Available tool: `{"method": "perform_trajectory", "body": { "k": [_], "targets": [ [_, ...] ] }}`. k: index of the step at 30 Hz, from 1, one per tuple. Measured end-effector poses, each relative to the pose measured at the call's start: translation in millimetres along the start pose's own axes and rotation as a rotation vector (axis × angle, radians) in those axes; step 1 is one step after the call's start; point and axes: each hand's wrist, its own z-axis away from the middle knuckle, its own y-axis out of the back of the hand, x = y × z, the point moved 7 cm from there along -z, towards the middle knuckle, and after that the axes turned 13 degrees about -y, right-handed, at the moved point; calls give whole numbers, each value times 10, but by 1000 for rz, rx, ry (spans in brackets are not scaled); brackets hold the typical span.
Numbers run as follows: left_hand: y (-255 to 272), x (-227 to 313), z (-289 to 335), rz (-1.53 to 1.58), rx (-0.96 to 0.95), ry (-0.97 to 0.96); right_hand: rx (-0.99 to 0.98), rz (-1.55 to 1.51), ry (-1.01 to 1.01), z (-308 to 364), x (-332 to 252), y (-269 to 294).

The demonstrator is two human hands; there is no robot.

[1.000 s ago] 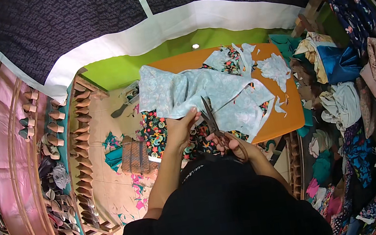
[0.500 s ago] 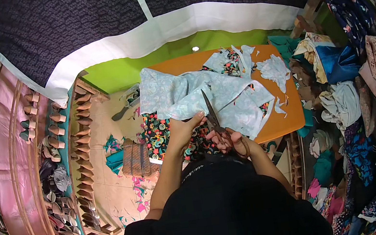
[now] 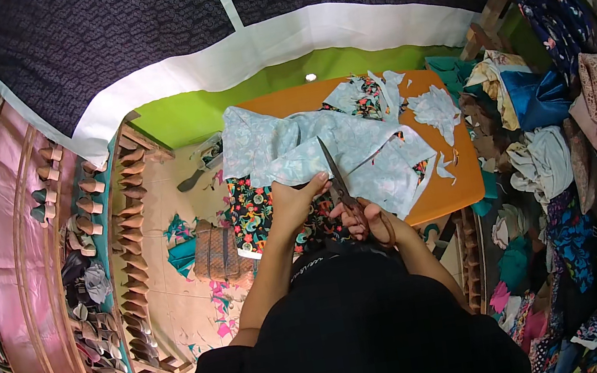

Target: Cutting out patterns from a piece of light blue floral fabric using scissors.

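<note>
A large floral fabric (image 3: 261, 142) lies across the orange table (image 3: 460, 181), its pale underside mostly up and its black floral face showing at the near left. My left hand (image 3: 296, 202) pinches this cloth near its front part, thumb on top. In my right hand (image 3: 365, 221) is a pair of dark scissors (image 3: 337, 173), fingers in the handles. The blades point away from me, over the pale cloth just right of my left thumb. They look nearly closed. Whether cloth lies between them I cannot tell.
Pale offcuts (image 3: 436, 113) and floral scraps (image 3: 364, 99) lie at the table's far right. Piles of folded cloth (image 3: 542, 165) crowd the right side. Racks of wooden shoe forms (image 3: 134, 249) stand on the left. Coloured scraps (image 3: 224, 306) litter the floor beside a woven brown item (image 3: 217, 253).
Both hands have shifted very slightly, and the scissor blades now sit a little higher and closer to closed. The cloth lies almost as before.
</note>
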Motion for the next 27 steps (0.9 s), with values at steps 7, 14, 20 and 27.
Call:
{"method": "perform_trajectory", "body": {
  "k": [7,14,20,27],
  "targets": [
    [-44,7,-19,59,-18,27,5,-19,19,-6,-41,-7],
    [-70,59,-54,93,-9,-23,49,-84,-105,-21,-2,65],
    [-146,43,-64,67,-66,-21,31,-165,70,-48,-68,91],
    [-59,-64,-88,129,-41,20,150,102,27,16,-135,178]
  ]
}}
